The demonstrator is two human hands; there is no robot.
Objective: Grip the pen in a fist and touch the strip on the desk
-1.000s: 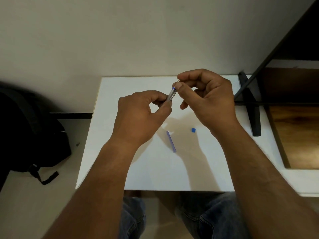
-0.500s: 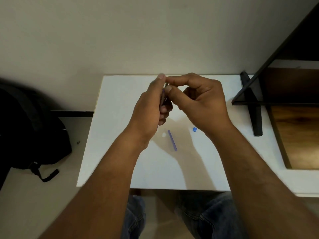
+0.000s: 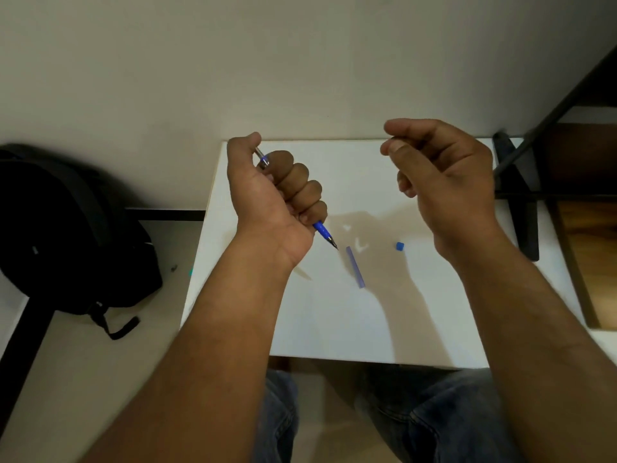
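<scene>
My left hand (image 3: 270, 198) grips a blue pen (image 3: 323, 233) in a fist above the white table (image 3: 334, 325). The pen's tip points down and to the right, and its silver top end sticks out by my thumb. My right hand (image 3: 444, 182) is raised apart from it on the right, fingers curled, thumb and forefinger pinching a small dark piece (image 3: 396, 139) that is too small to identify. On the table between my hands lie a thin blue stick (image 3: 355, 267) and a tiny blue cap (image 3: 400, 246).
Small clear bits (image 3: 359, 243) lie near the stick. A black backpack (image 3: 76, 228) sits on the floor at left. A black metal stand (image 3: 521, 202) and a wooden shelf (image 3: 587, 235) are at the right. My jeans-clad knees (image 3: 434, 412) show under the table's near edge.
My hands were together at the pen's top end. They have pulled apart: the left went left with the pen in a fist, the right went right, still pinching.
</scene>
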